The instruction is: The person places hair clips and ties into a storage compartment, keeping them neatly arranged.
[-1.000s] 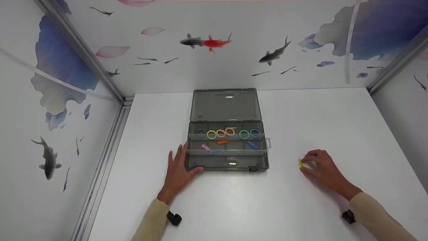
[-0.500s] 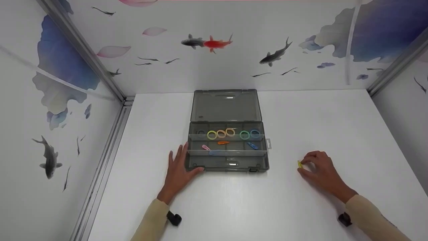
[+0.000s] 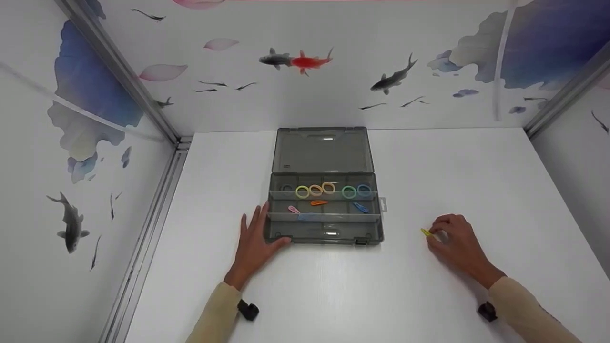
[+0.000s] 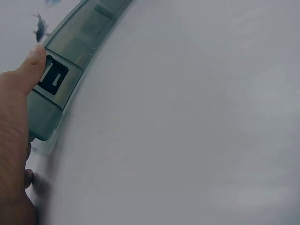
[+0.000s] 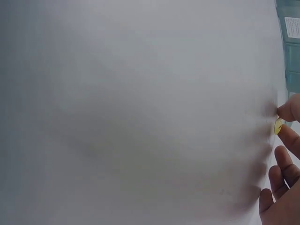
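Between thumb and index finger, my right hand [image 3: 457, 245] pinches a small yellow snap hair clip [image 3: 425, 232], low over the white table to the right of the box. The right wrist view shows part of this yellow clip [image 5: 278, 126] between the fingertips. My left hand [image 3: 252, 247] rests against the near left corner of a grey see-through organizer box [image 3: 305, 232], its fingers along the left side. In the left wrist view the thumb [image 4: 33, 65] lies on the box front beside a dark latch [image 4: 53, 75].
The box's lid [image 3: 321, 151] stands open toward the back wall. Its middle row holds an orange clip [image 3: 319, 203], a pink clip [image 3: 294, 209] and blue clips [image 3: 360, 207]. Several coloured hair ties [image 3: 349, 197] are in the back row. Printed walls enclose the table [image 3: 333, 295].
The yellow clip has turned from near upright to pointing left in my right fingers, and the right wrist has shifted slightly left. My left hand stays at the box corner.
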Motion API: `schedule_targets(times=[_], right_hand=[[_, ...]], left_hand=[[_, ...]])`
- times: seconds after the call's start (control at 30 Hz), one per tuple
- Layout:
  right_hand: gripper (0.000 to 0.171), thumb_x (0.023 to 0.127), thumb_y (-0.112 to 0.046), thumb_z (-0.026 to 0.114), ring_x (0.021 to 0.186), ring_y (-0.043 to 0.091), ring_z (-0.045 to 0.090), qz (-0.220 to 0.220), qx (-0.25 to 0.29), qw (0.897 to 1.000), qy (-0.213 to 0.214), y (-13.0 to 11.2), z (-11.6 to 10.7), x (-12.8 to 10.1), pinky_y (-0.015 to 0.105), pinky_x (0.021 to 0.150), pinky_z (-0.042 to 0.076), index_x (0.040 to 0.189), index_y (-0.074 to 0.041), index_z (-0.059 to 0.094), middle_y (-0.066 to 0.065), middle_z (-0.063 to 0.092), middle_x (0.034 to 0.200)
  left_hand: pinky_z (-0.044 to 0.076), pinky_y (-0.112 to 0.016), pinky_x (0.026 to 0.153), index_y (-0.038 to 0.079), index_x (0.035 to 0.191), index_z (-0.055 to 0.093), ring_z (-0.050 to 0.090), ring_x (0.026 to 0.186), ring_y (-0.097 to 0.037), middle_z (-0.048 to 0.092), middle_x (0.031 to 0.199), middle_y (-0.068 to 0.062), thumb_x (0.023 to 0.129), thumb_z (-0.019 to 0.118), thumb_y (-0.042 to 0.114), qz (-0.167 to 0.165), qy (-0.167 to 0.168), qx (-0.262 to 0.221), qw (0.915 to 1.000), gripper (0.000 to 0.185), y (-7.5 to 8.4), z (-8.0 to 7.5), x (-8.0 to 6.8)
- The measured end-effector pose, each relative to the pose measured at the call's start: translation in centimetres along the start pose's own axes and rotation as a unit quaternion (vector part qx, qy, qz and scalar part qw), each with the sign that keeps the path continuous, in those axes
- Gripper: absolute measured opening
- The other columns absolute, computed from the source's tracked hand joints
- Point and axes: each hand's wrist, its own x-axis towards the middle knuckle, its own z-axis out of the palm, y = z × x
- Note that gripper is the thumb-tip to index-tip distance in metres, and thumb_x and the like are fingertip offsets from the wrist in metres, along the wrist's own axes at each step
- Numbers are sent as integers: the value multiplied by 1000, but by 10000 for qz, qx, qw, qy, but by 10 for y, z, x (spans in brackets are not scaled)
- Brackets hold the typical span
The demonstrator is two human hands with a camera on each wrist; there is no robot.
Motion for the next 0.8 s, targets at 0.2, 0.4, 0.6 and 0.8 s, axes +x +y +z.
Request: schedule_targets(times=[0.2, 0.4, 0.6, 0.8], right_hand=[[19, 73, 4, 83, 97, 20, 52, -141, 125, 9998, 10, 3, 1, 0, 28, 83, 38, 86, -7, 73, 8, 64, 99], [21, 72, 7, 82, 97, 20, 52, -244, 299, 9992, 41, 4, 1, 6, 26, 83, 37, 84, -8, 73, 8, 65, 98], [21, 72, 7, 82, 96, 23, 52, -349, 210, 9992, 20, 2, 1, 17, 30, 81, 37, 85, -6, 73, 8, 64, 99], [20, 73, 5, 83, 99, 26, 54, -373, 6, 9993, 53, -4, 4, 31, 34, 83, 39, 87, -5, 73, 8, 63, 100]], left_hand=[[13, -65, 120, 45, 161, 6, 7, 154, -43, 20, 167, -12, 76, 65, 81, -10, -13, 31, 10000, 110, 0, -1, -1], [7, -60, 123, 40, 162, 8, 16, 153, -38, 25, 166, -14, 76, 67, 80, 99, 30, 65, 9999, 112, 1, -2, 1], [16, -66, 119, 44, 161, 7, 7, 153, -44, 21, 167, -12, 75, 65, 82, -15, -15, 33, 10000, 111, 1, -2, 0], [16, -66, 119, 46, 161, 6, 8, 154, -43, 21, 167, -11, 75, 65, 82, -11, -16, 85, 10000, 110, 0, 0, 0]])
